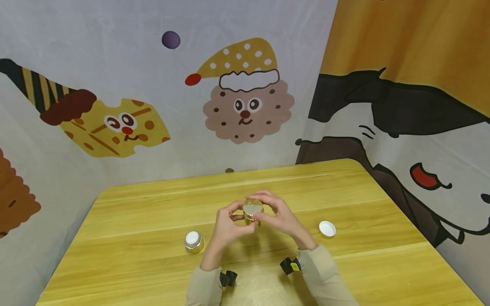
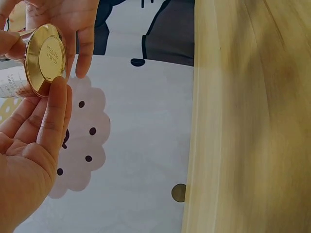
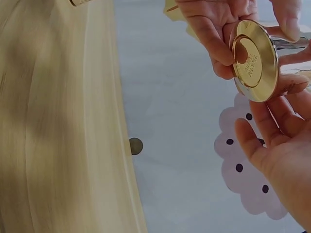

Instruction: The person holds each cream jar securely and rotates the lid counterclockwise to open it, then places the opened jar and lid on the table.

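Observation:
Both hands hold a gold cosmetic jar [image 1: 252,209] above the middle of the table. My left hand [image 1: 226,227] grips it from the left and my right hand [image 1: 282,216] from the right, fingers and thumbs curled round it. In the head view its shiny top faces up. Stamped characters show on the gold base [image 2: 51,58] in the left wrist view. The right wrist view shows the same base [image 3: 252,63], with part of the jar's side hidden by fingers. Left of the hands stands a second gold jar [image 1: 194,243] with a white disc on top.
A round white lid [image 1: 327,229] with a raised rim lies on the table right of the right hand. The wooden table [image 1: 153,216] has rounded far corners. Behind it hangs a cloth [image 1: 183,140] printed with cartoon figures.

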A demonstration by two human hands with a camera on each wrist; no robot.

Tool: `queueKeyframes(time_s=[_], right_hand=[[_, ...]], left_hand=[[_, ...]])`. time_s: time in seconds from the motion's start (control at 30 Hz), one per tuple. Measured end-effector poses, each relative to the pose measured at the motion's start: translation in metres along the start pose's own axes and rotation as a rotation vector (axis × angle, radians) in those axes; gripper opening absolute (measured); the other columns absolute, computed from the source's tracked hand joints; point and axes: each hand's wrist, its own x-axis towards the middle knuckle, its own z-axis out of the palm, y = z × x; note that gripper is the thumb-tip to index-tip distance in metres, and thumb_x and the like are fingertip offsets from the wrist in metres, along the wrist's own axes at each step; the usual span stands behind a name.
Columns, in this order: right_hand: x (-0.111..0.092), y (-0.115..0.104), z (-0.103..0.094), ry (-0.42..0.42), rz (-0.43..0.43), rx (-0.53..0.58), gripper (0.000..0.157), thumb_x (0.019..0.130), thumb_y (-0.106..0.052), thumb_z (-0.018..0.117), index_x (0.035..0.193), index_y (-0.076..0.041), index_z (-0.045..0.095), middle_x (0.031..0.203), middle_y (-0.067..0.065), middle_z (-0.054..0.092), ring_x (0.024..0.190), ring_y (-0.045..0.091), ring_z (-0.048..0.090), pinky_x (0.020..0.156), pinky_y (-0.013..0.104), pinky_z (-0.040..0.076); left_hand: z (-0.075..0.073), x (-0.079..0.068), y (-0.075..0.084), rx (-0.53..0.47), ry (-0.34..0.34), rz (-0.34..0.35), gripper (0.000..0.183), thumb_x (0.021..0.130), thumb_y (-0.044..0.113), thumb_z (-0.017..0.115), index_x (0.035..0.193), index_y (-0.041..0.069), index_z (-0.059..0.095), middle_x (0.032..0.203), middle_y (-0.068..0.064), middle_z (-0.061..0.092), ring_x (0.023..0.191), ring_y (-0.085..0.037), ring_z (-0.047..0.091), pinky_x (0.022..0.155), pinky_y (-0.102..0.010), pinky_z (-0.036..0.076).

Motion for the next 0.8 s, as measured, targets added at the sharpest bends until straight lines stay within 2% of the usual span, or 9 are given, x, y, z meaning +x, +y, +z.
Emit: queueKeyframes(time_s=[0.1, 0.27, 0.37, 0.47, 0.6, 0.7, 0.8], right_hand=[[0.0013, 0.0009, -0.0011, -0.039, -0.017, 0.035, 0.036, 0.087, -0.001, 0.054, 0.121, 0.012, 0.052, 0.120, 0.025, 0.053, 0.111, 0.031, 0.049, 0.092, 0.047, 0.043], [0.0023, 0.0022, -0.0001, -0.061, -0.002, 0.082, 0.040, 0.088, -0.003, 0.049, 0.124, 0.015, 0.048, 0.122, 0.026, 0.051, 0.111, 0.036, 0.048, 0.093, 0.045, 0.043], [0.0013, 0.0019, 0.0013, -0.017, 0.026, 0.036, 0.042, 0.089, -0.005, 0.053, 0.127, 0.013, 0.046, 0.124, 0.023, 0.051, 0.111, 0.037, 0.048, 0.093, 0.048, 0.043], [-0.0006, 0.0022, 0.0025, 0.056, 0.065, -0.014, 0.045, 0.086, -0.005, 0.062, 0.126, 0.009, 0.048, 0.124, 0.019, 0.053, 0.114, 0.034, 0.048, 0.095, 0.055, 0.038], [-0.0021, 0.0035, 0.0038, 0.127, 0.099, -0.020, 0.043, 0.078, 0.002, 0.070, 0.118, 0.003, 0.054, 0.120, 0.016, 0.056, 0.114, 0.028, 0.049, 0.095, 0.061, 0.034], [-0.0008, -0.0020, 0.0043, 0.140, 0.079, -0.037, 0.040, 0.075, 0.007, 0.071, 0.111, 0.003, 0.056, 0.116, 0.018, 0.056, 0.110, 0.024, 0.051, 0.092, 0.060, 0.037], [-0.0011, -0.0016, 0.0041, 0.135, 0.068, -0.049, 0.037, 0.076, 0.006, 0.071, 0.110, 0.002, 0.059, 0.116, 0.018, 0.056, 0.110, 0.022, 0.050, 0.091, 0.058, 0.039]], left_hand=[[-0.0004, -0.0004, 0.0005, -0.001, -0.011, -0.015, 0.041, 0.066, -0.010, 0.069, 0.106, -0.012, 0.062, 0.096, -0.023, 0.063, 0.089, -0.035, 0.062, 0.078, -0.037, 0.055], [-0.0007, -0.0002, 0.0010, 0.023, -0.008, 0.002, 0.040, 0.066, -0.008, 0.069, 0.105, -0.012, 0.063, 0.095, -0.021, 0.064, 0.088, -0.030, 0.063, 0.076, -0.036, 0.055], [-0.0011, 0.0003, 0.0006, 0.029, 0.006, 0.015, 0.039, 0.066, -0.009, 0.069, 0.104, -0.012, 0.063, 0.096, -0.022, 0.064, 0.090, -0.033, 0.062, 0.077, -0.036, 0.055], [-0.0014, 0.0009, 0.0004, 0.028, 0.019, 0.007, 0.038, 0.066, -0.009, 0.069, 0.103, -0.013, 0.063, 0.097, -0.025, 0.064, 0.091, -0.033, 0.061, 0.078, -0.037, 0.055], [-0.0016, 0.0014, 0.0005, 0.031, 0.024, -0.009, 0.038, 0.066, -0.009, 0.070, 0.102, -0.015, 0.062, 0.097, -0.030, 0.062, 0.090, -0.026, 0.061, 0.078, -0.037, 0.055], [-0.0014, 0.0014, 0.0008, 0.037, 0.026, -0.015, 0.038, 0.066, -0.009, 0.070, 0.102, -0.014, 0.063, 0.096, -0.028, 0.063, 0.089, -0.019, 0.061, 0.078, -0.036, 0.055], [-0.0015, 0.0010, 0.0011, 0.041, 0.023, -0.020, 0.038, 0.066, -0.009, 0.071, 0.103, -0.013, 0.063, 0.096, -0.025, 0.063, 0.089, -0.021, 0.062, 0.078, -0.035, 0.055]])
